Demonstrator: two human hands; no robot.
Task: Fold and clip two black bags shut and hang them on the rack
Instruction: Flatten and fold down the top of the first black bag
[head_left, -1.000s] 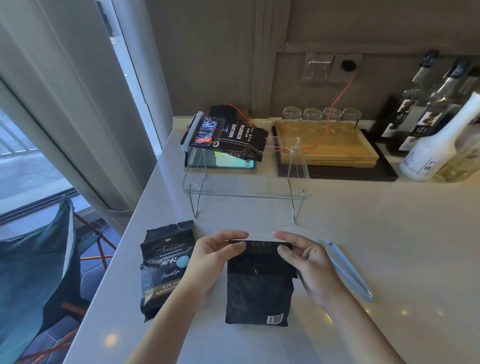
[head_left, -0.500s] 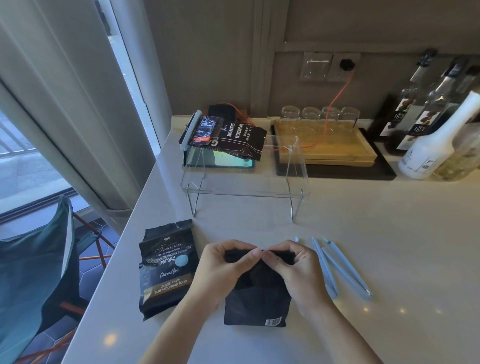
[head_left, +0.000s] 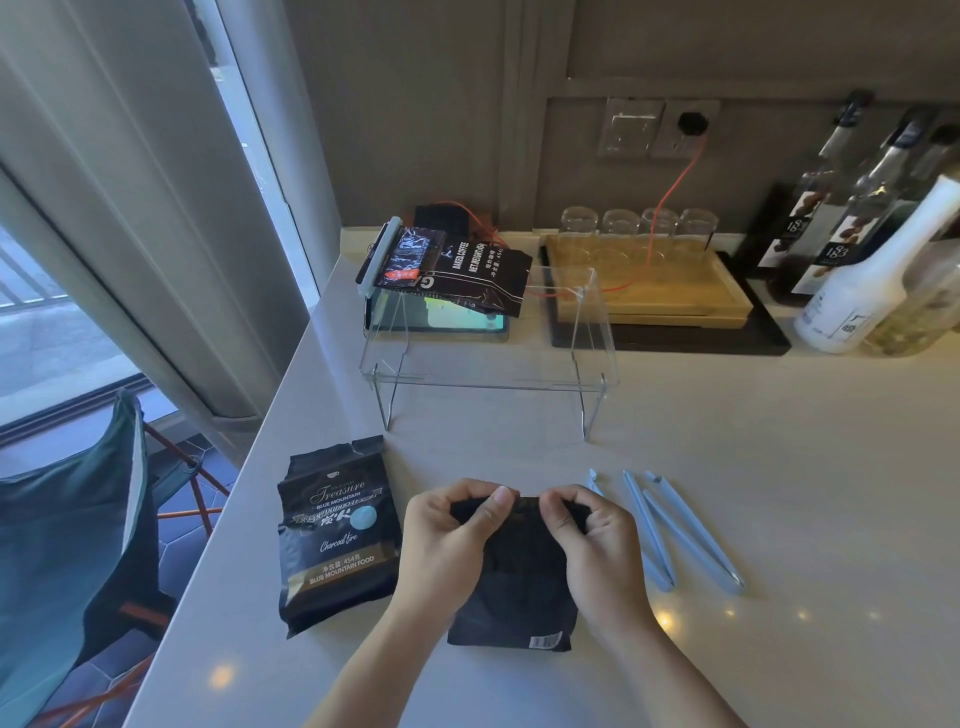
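A black bag (head_left: 514, 597) lies back side up on the pale counter, barcode toward me. My left hand (head_left: 447, 540) and my right hand (head_left: 597, 545) both pinch its rolled top edge, thumbs nearly touching at the middle. A second black bag (head_left: 337, 535) with "Blue Mountain" print lies flat just left of my left hand, top unfolded. Light blue clips (head_left: 670, 525) lie on the counter right of my right hand. A clear acrylic rack (head_left: 493, 364) stands behind; a clipped black bag (head_left: 452, 270) hangs at its left end.
A wooden tray (head_left: 649, 291) with glasses sits at the back on a dark mat. Bottles (head_left: 862, 270) stand at the back right. An orange cable (head_left: 670, 192) runs from the wall socket. The counter's left edge drops to a window and a folding chair (head_left: 67, 545).
My hands moved inward from the bag's top corners to its middle and rolled the top edge down, so the bag looks shorter. The blue clips came fully into view.
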